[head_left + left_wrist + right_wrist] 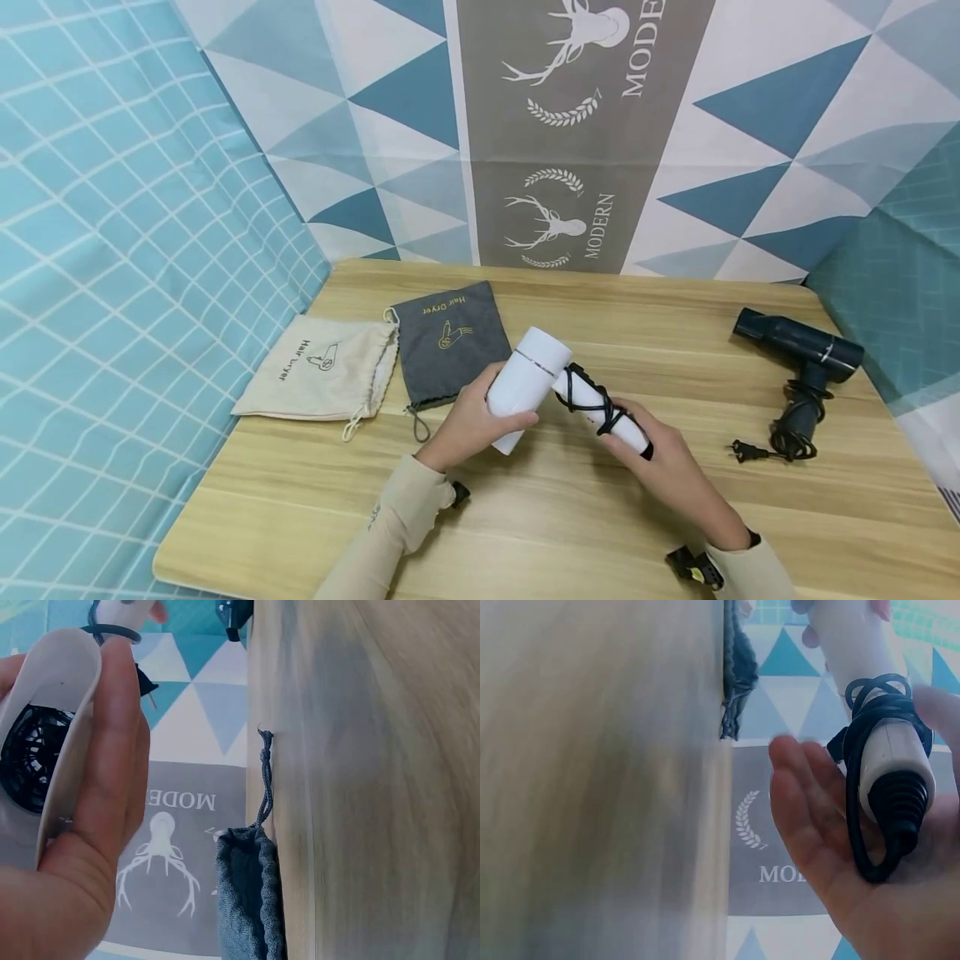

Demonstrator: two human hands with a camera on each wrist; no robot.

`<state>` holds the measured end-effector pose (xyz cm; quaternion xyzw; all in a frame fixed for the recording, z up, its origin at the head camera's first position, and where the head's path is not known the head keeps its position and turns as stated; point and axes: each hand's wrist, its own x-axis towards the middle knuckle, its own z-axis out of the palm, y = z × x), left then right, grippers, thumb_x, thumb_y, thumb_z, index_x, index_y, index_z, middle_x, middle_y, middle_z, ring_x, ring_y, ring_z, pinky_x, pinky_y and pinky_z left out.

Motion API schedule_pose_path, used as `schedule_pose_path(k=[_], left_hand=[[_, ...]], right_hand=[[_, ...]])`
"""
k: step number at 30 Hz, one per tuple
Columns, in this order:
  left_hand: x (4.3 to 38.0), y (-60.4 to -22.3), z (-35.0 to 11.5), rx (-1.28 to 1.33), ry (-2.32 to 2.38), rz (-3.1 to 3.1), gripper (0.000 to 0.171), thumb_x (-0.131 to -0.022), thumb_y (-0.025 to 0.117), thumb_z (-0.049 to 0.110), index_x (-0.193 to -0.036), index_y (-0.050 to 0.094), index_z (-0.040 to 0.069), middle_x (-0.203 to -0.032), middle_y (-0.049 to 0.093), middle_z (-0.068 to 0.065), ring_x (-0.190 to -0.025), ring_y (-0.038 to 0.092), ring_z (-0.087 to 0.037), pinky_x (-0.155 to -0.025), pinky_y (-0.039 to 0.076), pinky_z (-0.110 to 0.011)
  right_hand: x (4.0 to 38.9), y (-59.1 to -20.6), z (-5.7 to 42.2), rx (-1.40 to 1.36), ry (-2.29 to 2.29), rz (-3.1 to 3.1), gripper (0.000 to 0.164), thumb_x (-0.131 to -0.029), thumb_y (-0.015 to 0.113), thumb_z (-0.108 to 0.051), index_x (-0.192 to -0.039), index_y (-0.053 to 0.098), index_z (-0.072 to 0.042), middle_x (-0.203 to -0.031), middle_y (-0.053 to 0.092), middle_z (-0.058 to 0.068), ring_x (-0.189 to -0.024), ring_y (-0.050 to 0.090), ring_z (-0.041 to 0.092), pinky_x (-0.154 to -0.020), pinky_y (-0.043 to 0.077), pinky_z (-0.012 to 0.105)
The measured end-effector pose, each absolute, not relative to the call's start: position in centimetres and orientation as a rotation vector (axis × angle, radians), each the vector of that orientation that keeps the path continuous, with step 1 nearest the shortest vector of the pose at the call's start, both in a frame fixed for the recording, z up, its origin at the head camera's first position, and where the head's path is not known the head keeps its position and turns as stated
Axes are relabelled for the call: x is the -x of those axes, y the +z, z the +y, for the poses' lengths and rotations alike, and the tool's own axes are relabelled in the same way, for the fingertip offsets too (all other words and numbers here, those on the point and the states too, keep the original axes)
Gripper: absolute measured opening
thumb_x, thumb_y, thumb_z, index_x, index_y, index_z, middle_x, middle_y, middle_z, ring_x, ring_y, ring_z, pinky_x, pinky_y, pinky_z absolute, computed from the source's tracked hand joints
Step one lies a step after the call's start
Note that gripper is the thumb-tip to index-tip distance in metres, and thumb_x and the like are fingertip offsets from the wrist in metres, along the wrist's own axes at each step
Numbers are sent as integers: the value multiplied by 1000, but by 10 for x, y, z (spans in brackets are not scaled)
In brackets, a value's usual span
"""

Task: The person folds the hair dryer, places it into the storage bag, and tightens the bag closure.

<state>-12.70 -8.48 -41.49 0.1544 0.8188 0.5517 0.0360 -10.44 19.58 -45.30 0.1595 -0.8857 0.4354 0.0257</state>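
Both hands hold a white hair dryer (528,371) above the table. My left hand (467,423) grips its barrel, with the thumb across the near side; in the left wrist view the dark round inlet grille (36,754) shows inside that hand. A black power cord (592,402) is wound round the handle. At the handle's lower end, my right hand (667,458) holds it between thumb and fingers. In the right wrist view, the cord's ribbed sleeve (900,802) leaves the handle end over the palm.
A dark grey drawstring bag (457,346) printed "Hair Dryer" lies behind the left hand, overlapping a cream one (318,367). To the right lies a black hair dryer (798,342), its cord wound on the handle and its plug (746,451) on the wooden table (570,525).
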Motion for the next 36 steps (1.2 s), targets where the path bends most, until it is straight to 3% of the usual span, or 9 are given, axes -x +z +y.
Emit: schedule_pose_path(k=[4,8,13,20,23,36], left_hand=[[134,-433,-84,-441,1700,2513,71,-69,71,48,-129,36,33,-106,54,7,-87,57,-12,-68,49,-30],[137,-440,-80,-453,1712,2510,72,-71,69,50,-131,34,32,-107,54,6,-88,57,-12,-67,50,-30],[136,-440,-75,-457,1714,2539,73,-72,66,53,-133,31,31,-107,53,7,-88,56,-10,-68,49,-28],[130,-429,-75,-432,1716,2591,73,-75,66,48,-134,32,25,-108,54,4,-87,56,-11,-69,49,-28],[134,-440,-76,-427,1716,2630,73,-73,65,54,-133,32,29,-107,54,6,-86,57,-9,-67,49,-27],[126,-435,-73,-394,1813,2619,73,-74,66,51,-133,30,29,-107,54,3,-84,58,-12,-63,50,-27]], right_hand=[[106,-458,196,-598,1342,-2699,49,-85,61,-29,-130,40,-32,-96,60,-4,-68,53,10,-54,44,25],[107,-460,197,-659,1298,-2643,48,-87,59,-23,-131,39,-26,-97,59,-4,-67,53,9,-54,44,24],[105,-460,196,-607,1215,-2623,46,-87,59,-23,-129,41,-24,-88,56,-6,-63,49,8,-50,41,23],[104,-458,187,-540,1138,-2595,43,-86,60,-24,-126,44,-20,-90,56,-6,-66,49,8,-52,41,23],[103,-457,183,-529,1124,-2576,43,-86,60,-23,-126,44,-17,-93,56,-5,-67,49,9,-53,41,23],[97,-457,174,-488,1125,-2471,45,-84,63,-16,-125,46,-12,-92,58,-2,-67,50,9,-54,42,21]])
